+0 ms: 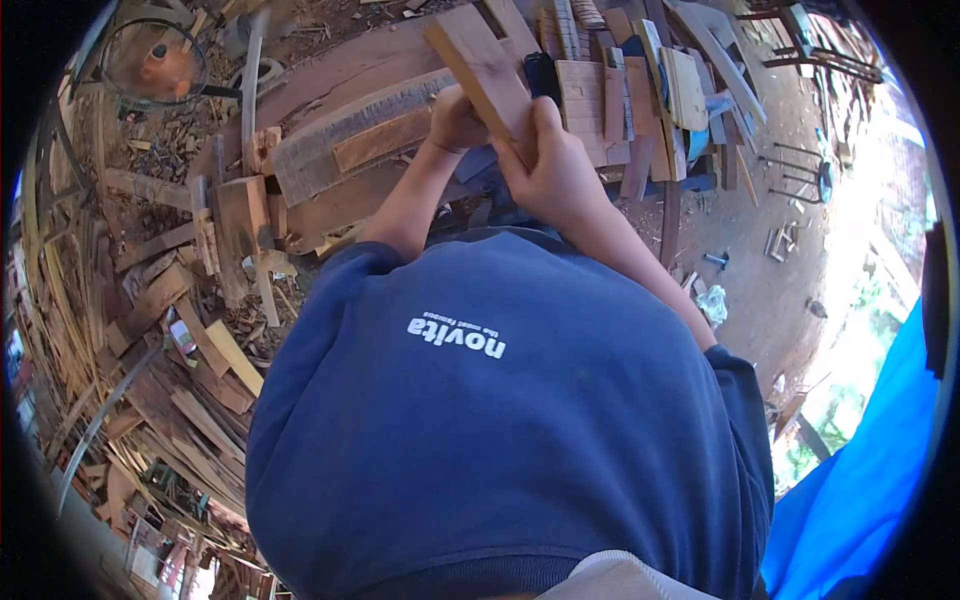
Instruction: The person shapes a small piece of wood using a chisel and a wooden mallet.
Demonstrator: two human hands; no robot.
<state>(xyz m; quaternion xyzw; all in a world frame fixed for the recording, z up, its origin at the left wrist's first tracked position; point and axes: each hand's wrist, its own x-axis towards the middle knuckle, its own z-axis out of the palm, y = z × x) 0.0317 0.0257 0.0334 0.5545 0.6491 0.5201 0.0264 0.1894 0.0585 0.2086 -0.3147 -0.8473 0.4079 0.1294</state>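
Observation:
A short, thick wooden block (pixel 482 72) is held up at the top centre of the head view, tilted, its far end pointing up and left. My left hand (pixel 459 120) is closed against the block's left side, its fingers partly hidden. Round the near end of the block my right hand (pixel 550 165) is closed, with the thumb along its edge. Beneath the hands lie planks, among them a long rough-edged board (pixel 310 165) with a smaller strip (pixel 385 140) on it. A dark object (pixel 541 75) lies just right of the block.
Stacked wood pieces (pixel 685 90) lie at the upper right. A round fan (pixel 155 62) stands at the upper left. Scrap wood (pixel 160 380) covers the left side, with a phone-like object (pixel 182 336) on it. A blue sheet (pixel 850 480) hangs at the lower right.

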